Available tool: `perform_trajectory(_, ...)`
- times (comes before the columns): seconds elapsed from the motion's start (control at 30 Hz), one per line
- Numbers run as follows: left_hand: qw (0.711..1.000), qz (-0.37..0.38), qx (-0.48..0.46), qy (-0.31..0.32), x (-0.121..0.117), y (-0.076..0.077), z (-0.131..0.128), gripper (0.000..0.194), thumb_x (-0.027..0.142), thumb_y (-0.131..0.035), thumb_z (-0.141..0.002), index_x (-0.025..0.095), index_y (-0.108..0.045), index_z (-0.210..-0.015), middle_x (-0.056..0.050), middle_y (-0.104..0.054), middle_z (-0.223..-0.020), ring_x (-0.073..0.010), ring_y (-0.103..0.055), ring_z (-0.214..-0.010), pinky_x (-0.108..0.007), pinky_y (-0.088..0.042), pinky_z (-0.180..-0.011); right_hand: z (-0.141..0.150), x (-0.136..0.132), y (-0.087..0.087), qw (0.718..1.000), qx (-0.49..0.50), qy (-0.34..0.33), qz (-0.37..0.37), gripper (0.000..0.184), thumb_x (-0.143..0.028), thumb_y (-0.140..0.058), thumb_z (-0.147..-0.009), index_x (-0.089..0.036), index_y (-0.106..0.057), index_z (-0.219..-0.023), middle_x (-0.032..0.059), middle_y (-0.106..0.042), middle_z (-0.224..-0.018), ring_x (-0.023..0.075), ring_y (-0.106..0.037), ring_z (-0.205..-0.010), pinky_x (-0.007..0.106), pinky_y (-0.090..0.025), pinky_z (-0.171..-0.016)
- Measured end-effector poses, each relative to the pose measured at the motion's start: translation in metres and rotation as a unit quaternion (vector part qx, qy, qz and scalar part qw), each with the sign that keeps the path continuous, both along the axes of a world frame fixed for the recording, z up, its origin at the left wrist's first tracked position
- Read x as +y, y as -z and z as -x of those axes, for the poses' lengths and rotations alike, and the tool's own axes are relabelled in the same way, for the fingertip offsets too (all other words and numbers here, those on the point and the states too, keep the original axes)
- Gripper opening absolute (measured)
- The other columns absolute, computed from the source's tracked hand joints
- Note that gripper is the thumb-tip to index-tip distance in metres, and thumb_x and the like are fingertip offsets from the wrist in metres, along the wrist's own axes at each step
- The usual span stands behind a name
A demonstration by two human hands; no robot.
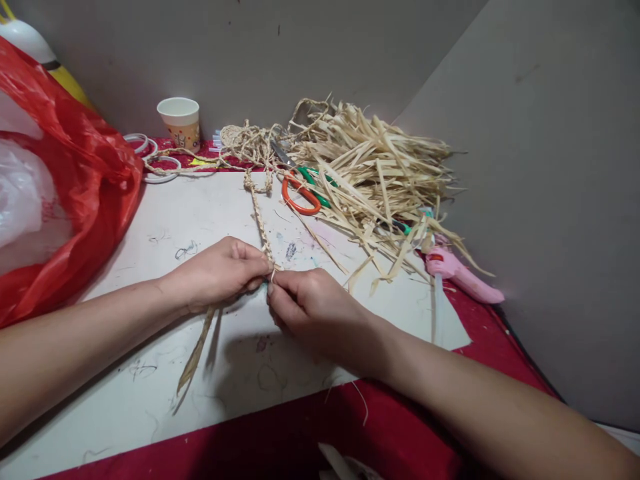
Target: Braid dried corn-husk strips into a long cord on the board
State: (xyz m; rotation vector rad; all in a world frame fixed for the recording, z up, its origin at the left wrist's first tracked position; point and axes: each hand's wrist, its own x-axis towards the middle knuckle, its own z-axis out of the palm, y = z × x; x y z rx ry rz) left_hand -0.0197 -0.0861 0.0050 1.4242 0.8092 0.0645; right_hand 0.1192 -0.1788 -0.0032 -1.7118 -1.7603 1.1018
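My left hand (233, 270) pinches the near end of a thin braided straw cord (259, 217). Right beside it, my right hand (303, 300) is closed in a pinch at the same end, where a fine strand shows between the fingertips. From there the cord runs away from me to a tangled heap of braid (253, 143) at the back. A flat, loose straw strip (195, 357) hangs out below my left hand. The fingers hide the exact spot where the strands cross.
A large pile of dry straw strips (375, 160) lies at back right, with orange-and-green scissors (303, 193) at its edge. A pink glue gun (463, 273) is farther right. A paper cup (180, 123) and white rings (163, 170) stand back left, near a red plastic bag (105, 173).
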Motion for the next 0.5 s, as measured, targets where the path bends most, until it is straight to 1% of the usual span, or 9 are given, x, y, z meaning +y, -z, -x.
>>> perform_trajectory(0.03,1.0,0.0,-0.002,0.0,0.0,-0.001,0.0,0.029,0.022,-0.051,-0.077,0.017,-0.044,-0.049,0.008,-0.029,-0.038,-0.0022,-0.02,-0.034,-0.021,-0.011,-0.037,0.0,-0.001,0.001,0.998,-0.059,-0.005,-0.035,0.025,-0.017,-0.04,-0.084,-0.016,-0.049,-0.061,0.0007,-0.049,-0.053,0.0088,-0.035,-0.047,0.025,-0.026,-0.051)
perform_trajectory(0.1,1.0,0.002,-0.005,-0.002,0.0,-0.002,0.0,0.029,0.021,-0.054,-0.076,0.016,-0.044,-0.049,0.008,-0.03,-0.039,-0.002,-0.021,-0.035,-0.02,-0.012,-0.037,0.001,-0.003,0.001,0.98,-0.174,-0.024,-0.09,0.022,-0.016,-0.041,-0.084,-0.016,-0.052,-0.064,0.002,-0.05,-0.055,0.0097,-0.033,-0.049,0.027,-0.024,-0.052)
perform_trajectory(0.17,1.0,0.005,-0.001,-0.005,0.0,-0.002,-0.001,0.027,0.02,-0.057,-0.075,0.016,-0.046,-0.05,0.007,-0.034,-0.04,-0.0016,-0.022,-0.035,-0.02,-0.012,-0.036,0.004,-0.008,-0.002,0.964,-0.235,-0.063,-0.109,0.017,-0.016,-0.045,-0.083,-0.015,-0.055,-0.07,0.0036,-0.053,-0.058,0.0103,-0.033,-0.049,0.028,-0.021,-0.051)
perform_trajectory(0.27,1.0,0.022,0.006,-0.007,0.001,-0.003,-0.001,0.018,0.02,-0.059,-0.075,0.014,-0.055,-0.058,0.007,-0.038,-0.042,-0.0011,-0.022,-0.033,-0.02,-0.012,-0.035,0.005,-0.016,-0.02,0.954,-0.249,-0.152,-0.063,0.019,-0.019,-0.048,-0.084,-0.016,-0.055,-0.067,0.0024,-0.051,-0.055,0.0092,-0.029,-0.047,0.028,-0.02,-0.05)
perform_trajectory(0.33,0.999,0.037,0.001,0.001,0.002,-0.004,-0.001,0.015,0.022,-0.06,-0.075,0.014,-0.057,-0.063,0.007,-0.038,-0.042,-0.0012,-0.022,-0.033,-0.019,-0.012,-0.035,0.0,-0.018,-0.034,0.962,-0.189,-0.197,-0.024,0.03,-0.024,-0.048,-0.087,-0.016,-0.049,-0.057,-0.0003,-0.045,-0.05,0.0076,-0.026,-0.045,0.027,-0.019,-0.048)
perform_trajectory(0.37,0.999,0.045,-0.005,0.008,0.003,-0.004,0.0,0.016,0.023,-0.061,-0.076,0.015,-0.057,-0.063,0.008,-0.037,-0.042,-0.0015,-0.022,-0.034,-0.019,-0.012,-0.035,-0.004,-0.017,-0.04,0.972,-0.144,-0.182,-0.033,0.036,-0.027,-0.047,-0.088,-0.016,-0.046,-0.054,-0.0013,-0.041,-0.048,0.0072,-0.025,-0.044,0.026,-0.019,-0.048)
perform_trajectory(0.4,0.998,0.053,-0.012,0.016,0.004,-0.004,0.0,0.017,0.025,-0.061,-0.077,0.015,-0.056,-0.063,0.008,-0.036,-0.042,-0.0017,-0.022,-0.034,-0.02,-0.012,-0.035,-0.009,-0.015,-0.044,0.984,-0.101,-0.137,-0.055,0.039,-0.03,-0.047,-0.089,-0.016,-0.044,-0.052,-0.0019,-0.037,-0.047,0.007,-0.025,-0.044,0.025,-0.02,-0.047)
perform_trajectory(0.43,0.998,0.062,-0.018,0.022,0.005,-0.004,0.001,0.019,0.026,-0.06,-0.078,0.016,-0.055,-0.064,0.008,-0.035,-0.042,-0.002,-0.022,-0.034,-0.02,-0.012,-0.035,-0.014,-0.011,-0.045,0.992,-0.062,-0.072,-0.081,0.04,-0.032,-0.046,-0.089,-0.017,-0.045,-0.053,-0.0021,-0.037,-0.047,0.007,-0.027,-0.045,0.025,-0.02,-0.046)
perform_trajectory(0.5,0.996,0.078,-0.027,0.029,0.007,-0.004,0.002,0.021,0.029,-0.058,-0.081,0.017,-0.053,-0.065,0.008,-0.035,-0.043,-0.0023,-0.021,-0.035,-0.02,-0.013,-0.035,-0.024,-0.001,-0.041,0.992,-0.001,0.055,-0.112,0.031,-0.032,-0.047,-0.089,-0.017,-0.053,-0.063,-0.0016,-0.043,-0.052,0.0072,-0.032,-0.046,0.023,-0.023,-0.046)
